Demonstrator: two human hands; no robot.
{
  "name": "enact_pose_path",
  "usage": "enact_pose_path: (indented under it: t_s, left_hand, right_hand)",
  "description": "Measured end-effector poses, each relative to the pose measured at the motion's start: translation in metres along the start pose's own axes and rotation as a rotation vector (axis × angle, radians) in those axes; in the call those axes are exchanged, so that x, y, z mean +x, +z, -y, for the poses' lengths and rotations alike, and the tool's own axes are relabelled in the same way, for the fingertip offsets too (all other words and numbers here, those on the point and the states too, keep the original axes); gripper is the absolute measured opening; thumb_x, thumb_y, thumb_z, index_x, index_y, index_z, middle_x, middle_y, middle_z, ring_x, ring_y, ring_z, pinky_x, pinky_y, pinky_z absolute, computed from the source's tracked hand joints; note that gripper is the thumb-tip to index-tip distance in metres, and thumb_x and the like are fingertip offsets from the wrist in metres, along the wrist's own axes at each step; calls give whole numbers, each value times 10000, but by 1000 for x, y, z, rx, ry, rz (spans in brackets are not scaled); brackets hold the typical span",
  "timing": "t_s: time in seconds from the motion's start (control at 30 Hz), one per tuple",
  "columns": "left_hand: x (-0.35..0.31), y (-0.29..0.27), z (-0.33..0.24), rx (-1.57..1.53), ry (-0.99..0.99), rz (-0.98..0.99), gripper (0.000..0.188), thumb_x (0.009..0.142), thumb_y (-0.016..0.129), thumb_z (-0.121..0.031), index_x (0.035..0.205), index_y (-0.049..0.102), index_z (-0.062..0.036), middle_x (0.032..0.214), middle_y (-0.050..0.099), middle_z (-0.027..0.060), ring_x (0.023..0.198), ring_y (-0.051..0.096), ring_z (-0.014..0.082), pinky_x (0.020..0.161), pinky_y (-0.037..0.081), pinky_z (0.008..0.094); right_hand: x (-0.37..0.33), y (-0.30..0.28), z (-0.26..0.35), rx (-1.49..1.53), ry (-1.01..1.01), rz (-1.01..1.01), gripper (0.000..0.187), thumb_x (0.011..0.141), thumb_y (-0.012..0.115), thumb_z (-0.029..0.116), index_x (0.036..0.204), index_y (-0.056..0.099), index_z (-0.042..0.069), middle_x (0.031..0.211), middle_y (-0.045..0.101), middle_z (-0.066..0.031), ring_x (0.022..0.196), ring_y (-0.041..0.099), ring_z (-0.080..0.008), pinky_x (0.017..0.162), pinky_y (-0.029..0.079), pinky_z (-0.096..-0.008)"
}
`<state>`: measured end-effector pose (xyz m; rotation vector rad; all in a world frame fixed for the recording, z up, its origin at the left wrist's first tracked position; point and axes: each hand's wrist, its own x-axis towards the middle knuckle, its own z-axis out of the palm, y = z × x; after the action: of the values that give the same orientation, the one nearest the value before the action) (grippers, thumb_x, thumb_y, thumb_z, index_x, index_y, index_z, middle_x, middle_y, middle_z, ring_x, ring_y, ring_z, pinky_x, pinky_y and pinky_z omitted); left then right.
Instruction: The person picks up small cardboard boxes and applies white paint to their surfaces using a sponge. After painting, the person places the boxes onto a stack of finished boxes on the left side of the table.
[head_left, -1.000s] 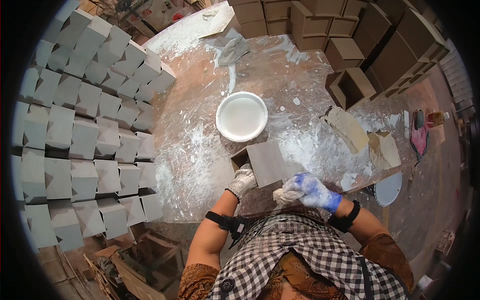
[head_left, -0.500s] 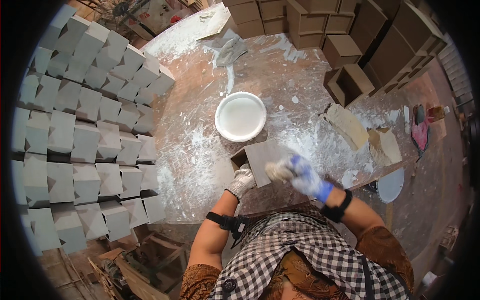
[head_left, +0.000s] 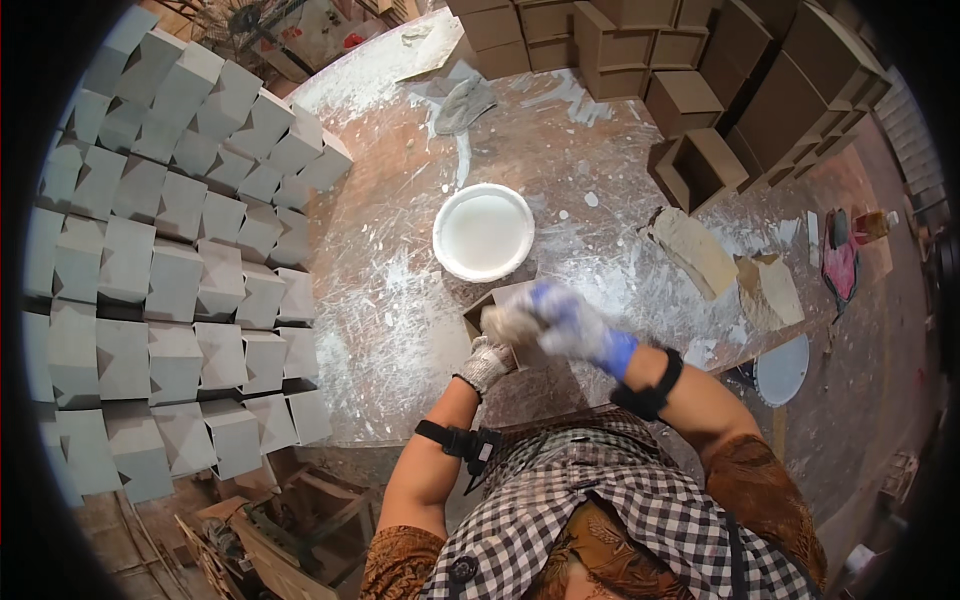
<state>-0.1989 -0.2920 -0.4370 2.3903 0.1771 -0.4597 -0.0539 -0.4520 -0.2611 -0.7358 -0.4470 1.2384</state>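
A small open-ended box (head_left: 516,292) lies in front of me on the work table, its upper face mostly covered by my right hand. My left hand (head_left: 486,366), in a white knitted glove, is closed on the box's near left side by the opening, fingertips partly hidden. My right hand (head_left: 578,326), in a blue and white glove smeared with white, is closed around a beige sponge-like wad (head_left: 510,326) over the box. Motion blurs this hand, and I cannot make out the wad's exact kind. Just beyond the box stands a round white tub (head_left: 483,233) of white liquid.
Rows of whitish coated boxes (head_left: 170,280) are stacked at the left. Bare brown boxes (head_left: 684,100) stand at the far right. Stiff pale scraps (head_left: 692,252) lie right of the tub, a crumpled cloth (head_left: 465,106) beyond it. The white-smeared table (head_left: 590,250) has a curved-looking near edge.
My right hand has swept left with the wad across the box's upper face, now covering much of it. My left hand and the box stay nearly in place.
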Motion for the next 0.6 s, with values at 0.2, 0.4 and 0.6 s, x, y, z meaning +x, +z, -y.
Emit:
enact_pose_path:
  t_s: [0.2,0.4,0.6]
  left_hand:
    - [-14,-52,-63,372,3,205,387,866,530,-314,1207,595,-144,1113,644,125,959,642,278,745,533,425]
    - [-5,-54,-64,320,486,-86,356,852,572,-221,1184,591,-95,1039,670,89,913,650,245,731,544,386]
    - [-14,-54,-39,460,392,184,301,905,537,-197,1184,580,-91,1148,621,86,1002,590,219,838,496,372]
  right_hand:
    - [-103,3,-23,-296,-67,-27,139,787,604,64,923,607,35,905,616,-85,859,607,-194,801,502,-293]
    - [-106,-5,0,-1134,-501,-338,322,685,708,19,986,630,103,974,624,-90,924,608,-266,807,494,-366]
    - [-54,-13,-3,-1650,-474,-273,366,620,637,-6,963,621,121,938,622,-79,856,598,-266,781,482,-373]
